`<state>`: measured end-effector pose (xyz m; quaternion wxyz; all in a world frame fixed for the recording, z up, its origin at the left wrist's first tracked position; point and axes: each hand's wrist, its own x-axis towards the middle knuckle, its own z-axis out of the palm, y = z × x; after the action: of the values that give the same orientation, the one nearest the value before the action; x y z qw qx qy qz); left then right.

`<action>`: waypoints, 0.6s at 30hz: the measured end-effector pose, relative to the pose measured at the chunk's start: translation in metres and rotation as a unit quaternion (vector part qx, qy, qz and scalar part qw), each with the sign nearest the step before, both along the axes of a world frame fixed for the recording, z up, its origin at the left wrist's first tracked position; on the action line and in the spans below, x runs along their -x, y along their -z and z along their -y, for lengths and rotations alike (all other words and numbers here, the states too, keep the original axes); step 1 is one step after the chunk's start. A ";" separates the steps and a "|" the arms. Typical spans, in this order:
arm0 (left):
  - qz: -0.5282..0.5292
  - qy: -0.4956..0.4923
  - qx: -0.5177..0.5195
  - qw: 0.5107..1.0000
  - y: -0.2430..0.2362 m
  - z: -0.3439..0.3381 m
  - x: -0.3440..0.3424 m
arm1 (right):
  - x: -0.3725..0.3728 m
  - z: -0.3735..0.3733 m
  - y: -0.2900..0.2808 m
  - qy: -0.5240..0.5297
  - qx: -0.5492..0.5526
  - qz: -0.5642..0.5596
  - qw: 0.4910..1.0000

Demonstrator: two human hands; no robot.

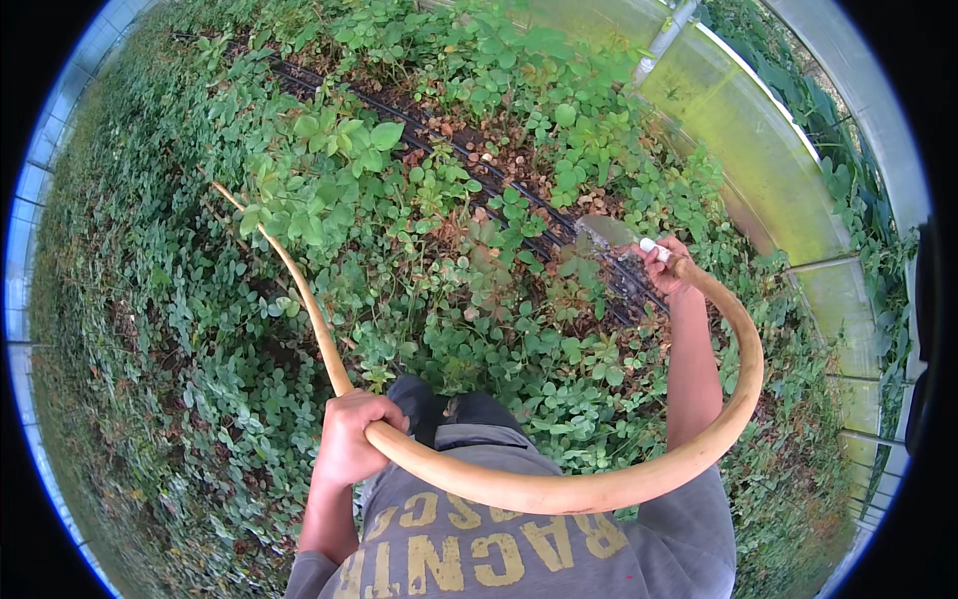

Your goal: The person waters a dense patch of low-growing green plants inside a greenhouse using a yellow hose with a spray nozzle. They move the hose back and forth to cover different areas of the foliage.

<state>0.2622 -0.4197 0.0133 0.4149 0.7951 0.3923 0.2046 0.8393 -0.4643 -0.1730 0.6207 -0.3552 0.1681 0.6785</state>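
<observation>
A thick tan hose (559,491) loops across the front of my body. My left hand (351,437) is wrapped round it near my waist, and beyond that fist the hose runs off to the far left into the leaves. On the right, my right hand (667,268) is closed round its end, just behind a short white nozzle (651,246). A fan of water (607,232) comes out of the nozzle toward the left. It falls on black drip lines (547,212) and the soil among leafy green plants (419,240).
Dense low foliage (160,329) surrounds my legs and spreads left. Brown dry leaves (479,150) lie along the drip lines. A curved, green-stained translucent wall (768,150) stands at the right, with a metal pipe (667,40) at its top.
</observation>
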 end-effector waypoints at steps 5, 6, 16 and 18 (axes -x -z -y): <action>0.039 -0.052 0.024 0.998 0.004 -0.002 0.031 | 0.010 -0.055 -0.016 -0.082 0.054 0.043 0.994; 0.053 -0.059 0.014 0.997 0.010 -0.001 0.035 | 0.010 -0.061 -0.019 -0.104 0.089 0.069 0.988; 0.104 -0.141 0.045 0.984 0.022 -0.037 0.097 | 0.116 -0.223 -0.037 -0.174 0.089 0.110 0.974; 0.097 -0.141 0.053 0.984 0.027 -0.048 0.104 | 0.105 -0.213 -0.027 -0.175 0.156 0.124 0.964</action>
<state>0.1584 -0.3717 -0.0141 0.4590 0.6852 0.4690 0.3161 0.7339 -0.2514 -0.1457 0.4447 -0.5533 0.1288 0.6925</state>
